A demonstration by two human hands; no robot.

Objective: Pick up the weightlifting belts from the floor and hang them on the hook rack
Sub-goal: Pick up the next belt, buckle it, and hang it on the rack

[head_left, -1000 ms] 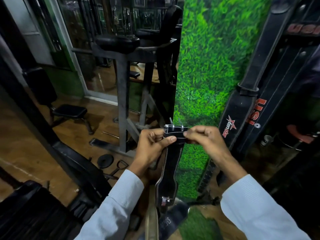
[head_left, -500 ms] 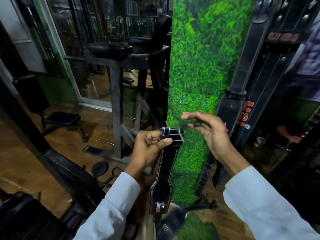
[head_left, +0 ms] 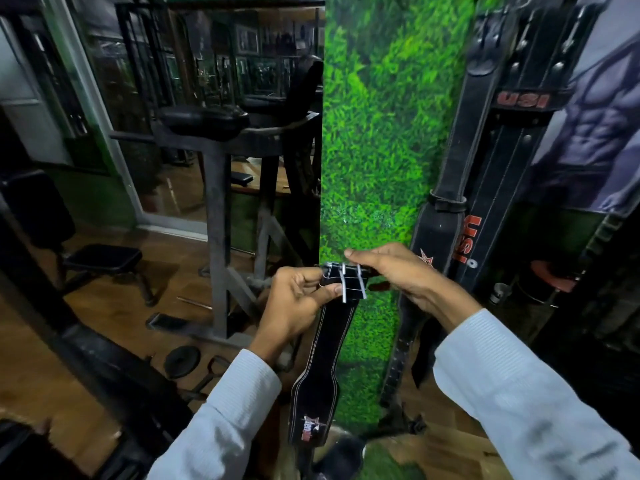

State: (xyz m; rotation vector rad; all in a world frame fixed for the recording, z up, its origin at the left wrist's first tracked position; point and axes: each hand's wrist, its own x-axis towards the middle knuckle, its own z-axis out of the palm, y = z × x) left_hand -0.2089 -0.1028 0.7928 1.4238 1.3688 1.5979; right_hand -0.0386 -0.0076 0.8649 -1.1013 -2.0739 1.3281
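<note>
Left hand (head_left: 298,303) pinching the belt (head_left: 323,368) just under its buckle (head_left: 346,280); right hand (head_left: 398,271) fingers gripping the buckle's far end, strap dangling.

Wall panel: green artificial grass (head_left: 384,133), centre, far.
Machine: grey steel frame (head_left: 216,237) with black pad (head_left: 204,117), left of the grass.
Bench: black seat (head_left: 102,259), far left.
Floor: brown wood (head_left: 31,372); weight plate (head_left: 182,361) lying near left.

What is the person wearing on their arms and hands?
Both arms wear long, pale blue-white sleeves with a fine ribbed stripe, ending at the wrists. The left hand and right hand are bare: no gloves, rings or watch can be seen.
</note>
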